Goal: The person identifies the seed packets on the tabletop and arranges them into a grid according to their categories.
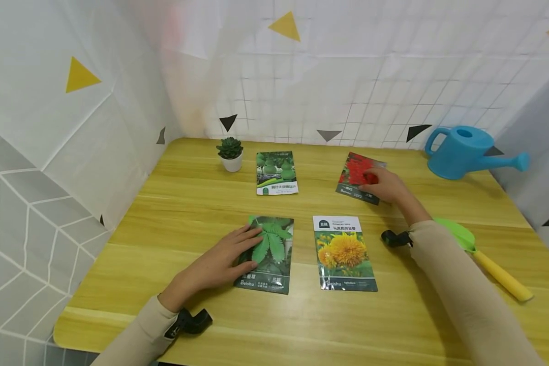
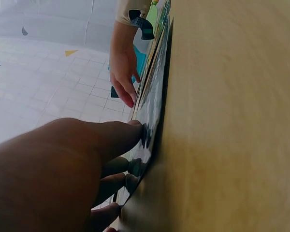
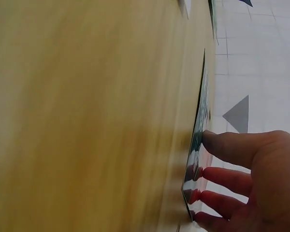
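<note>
My left hand (image 1: 217, 262) rests on a green-leaf seed packet (image 1: 274, 254) that lies on the table. In the left wrist view, the thumb and fingertips of the left hand (image 2: 67, 164) touch the packet's shiny face (image 2: 152, 106). Farther back, my right hand (image 1: 386, 187) has its fingertips on a red-flower seed packet (image 1: 354, 170). The right wrist view shows the right hand's thumb (image 3: 227, 145) and spread fingers touching this packet (image 3: 199, 125), whose near edge bends slightly. Between the arms lies a sunflower seed packet (image 1: 347, 254), untouched.
Behind stands a seed packet with green gourds (image 1: 276, 173), beside a small potted succulent (image 1: 231, 152). A blue watering can (image 1: 462, 155) stands at the back right. Partly under the right forearm lies a green trowel with a yellow handle (image 1: 503, 274). White patterned sheets (image 1: 302, 91) border the wooden table.
</note>
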Motion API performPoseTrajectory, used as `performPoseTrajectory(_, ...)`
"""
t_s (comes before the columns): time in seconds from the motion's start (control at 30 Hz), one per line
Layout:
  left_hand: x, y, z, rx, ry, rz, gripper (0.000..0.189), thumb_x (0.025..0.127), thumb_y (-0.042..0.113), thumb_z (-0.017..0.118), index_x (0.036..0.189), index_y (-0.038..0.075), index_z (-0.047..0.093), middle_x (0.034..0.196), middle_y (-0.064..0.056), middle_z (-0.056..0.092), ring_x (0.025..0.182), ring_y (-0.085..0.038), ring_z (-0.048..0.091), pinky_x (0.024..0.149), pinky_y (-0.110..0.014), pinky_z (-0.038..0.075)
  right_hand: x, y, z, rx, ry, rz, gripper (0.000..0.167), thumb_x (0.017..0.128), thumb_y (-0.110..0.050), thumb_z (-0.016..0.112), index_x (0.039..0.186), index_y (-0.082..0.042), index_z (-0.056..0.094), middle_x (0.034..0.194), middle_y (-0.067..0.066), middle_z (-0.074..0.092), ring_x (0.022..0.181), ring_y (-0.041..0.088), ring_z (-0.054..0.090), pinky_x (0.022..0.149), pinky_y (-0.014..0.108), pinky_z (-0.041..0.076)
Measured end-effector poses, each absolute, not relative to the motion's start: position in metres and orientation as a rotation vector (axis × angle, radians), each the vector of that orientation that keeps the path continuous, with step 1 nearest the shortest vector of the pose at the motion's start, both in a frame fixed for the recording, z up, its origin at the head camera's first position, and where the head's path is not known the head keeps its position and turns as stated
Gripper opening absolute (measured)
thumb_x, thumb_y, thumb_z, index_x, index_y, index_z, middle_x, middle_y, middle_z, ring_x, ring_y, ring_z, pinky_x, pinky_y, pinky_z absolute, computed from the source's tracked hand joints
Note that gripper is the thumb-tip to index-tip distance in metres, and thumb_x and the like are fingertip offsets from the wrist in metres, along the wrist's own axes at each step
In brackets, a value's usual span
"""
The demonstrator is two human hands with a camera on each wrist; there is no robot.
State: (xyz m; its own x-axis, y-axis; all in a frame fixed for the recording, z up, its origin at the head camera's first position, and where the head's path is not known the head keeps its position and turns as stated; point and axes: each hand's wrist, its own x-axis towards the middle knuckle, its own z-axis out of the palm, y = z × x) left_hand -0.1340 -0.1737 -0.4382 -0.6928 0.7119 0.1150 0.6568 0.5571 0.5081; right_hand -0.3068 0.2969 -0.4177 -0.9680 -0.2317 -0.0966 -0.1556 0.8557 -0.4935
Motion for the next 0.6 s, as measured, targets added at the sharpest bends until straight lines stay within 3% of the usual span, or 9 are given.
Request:
performPoseTrajectory(0.33, -0.134, -0.174, -0.438, 1.197, 2.679, 0.798, 0.062, 0.107, 0.033, 0.062, 0.158, 0.001, 0.044, 0.166, -0.013, 0.032, 0.154, -0.039, 0.02, 0.121, -0.058, 0.022, -0.318, 0.282, -0.421, -0.376, 2.852, -0.793, 0.065, 0.103, -0.026, 0.067, 0.152, 0.009, 0.043, 0.15, 0.034, 0.042, 0.135, 0.053, 0.04, 0.109, 0.067, 0.034)
performPoseTrajectory(0.6, -0.135, -0.174, -0.439, 1.185, 2.683, 0.786, 0.063, 0.107, 0.034, 0.062, 0.158, 0.001, 0.043, 0.167, -0.013, 0.032, 0.154, -0.039, 0.019, 0.121, -0.058, 0.022, -0.33, 0.272, -0.424, -0.506, 2.834, -0.745, 0.064, 0.104, -0.027, 0.065, 0.153, 0.008, 0.044, 0.161, 0.032, 0.029, 0.147, 0.055, 0.024, 0.116, 0.068, 0.022)
